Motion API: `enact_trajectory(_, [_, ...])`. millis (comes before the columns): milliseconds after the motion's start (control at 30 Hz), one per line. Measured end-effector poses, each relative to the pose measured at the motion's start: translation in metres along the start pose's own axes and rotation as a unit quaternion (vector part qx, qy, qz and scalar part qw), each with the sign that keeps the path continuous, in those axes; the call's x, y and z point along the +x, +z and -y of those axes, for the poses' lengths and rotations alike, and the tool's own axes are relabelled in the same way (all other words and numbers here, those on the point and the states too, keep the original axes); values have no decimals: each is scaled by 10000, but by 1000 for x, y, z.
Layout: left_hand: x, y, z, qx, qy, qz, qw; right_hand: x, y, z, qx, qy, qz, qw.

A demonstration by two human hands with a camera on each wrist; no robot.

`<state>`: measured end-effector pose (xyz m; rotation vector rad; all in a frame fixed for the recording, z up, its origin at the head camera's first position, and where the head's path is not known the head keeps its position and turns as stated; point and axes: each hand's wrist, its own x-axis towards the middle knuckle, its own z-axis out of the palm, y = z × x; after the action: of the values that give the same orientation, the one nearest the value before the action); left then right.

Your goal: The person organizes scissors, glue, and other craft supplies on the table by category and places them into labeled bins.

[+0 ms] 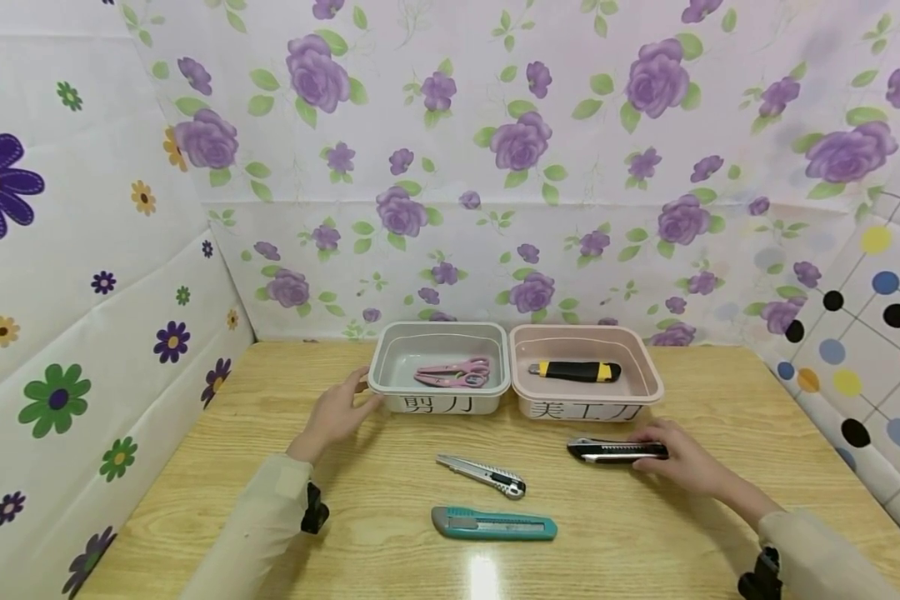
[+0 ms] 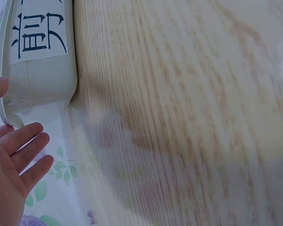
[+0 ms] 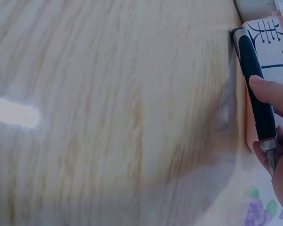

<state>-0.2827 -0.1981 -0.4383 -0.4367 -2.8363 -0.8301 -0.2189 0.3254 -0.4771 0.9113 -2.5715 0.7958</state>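
Observation:
My right hand grips a black and silver utility knife above the table, in front of the pink bin. The right wrist view shows my thumb lying along the black handle. At the left, my left hand rests against the left end of the grey bin, its fingers extended in the left wrist view. Pink scissors lie inside the grey bin. A yellow and black utility knife lies in the pink one. A silver utility knife and a teal utility knife lie on the table.
Both bins stand side by side near the table's back edge, with labels in black characters on their fronts. The wooden table meets flower-patterned cloth at the back. Patterned cloth also hangs along the left and right sides.

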Motion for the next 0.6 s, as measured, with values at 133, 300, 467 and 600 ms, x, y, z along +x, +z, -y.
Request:
enact_trajectory(133, [-1, 0, -1, -9, 26, -10, 10000, 1, -3, 3, -31, 7, 8, 10000])
enact_trajectory(300, [-1, 0, -1, 11, 42, 12, 10000, 4, -7, 7, 81, 71, 101, 9999])
enact_trajectory(467, [0, 1, 0, 11, 33, -20, 10000, 8, -11, 13, 179, 163, 208, 9995])
enact_trajectory(600, [0, 1, 0, 15, 5, -37, 10000, 13, -13, 17, 209, 0, 148, 9997])
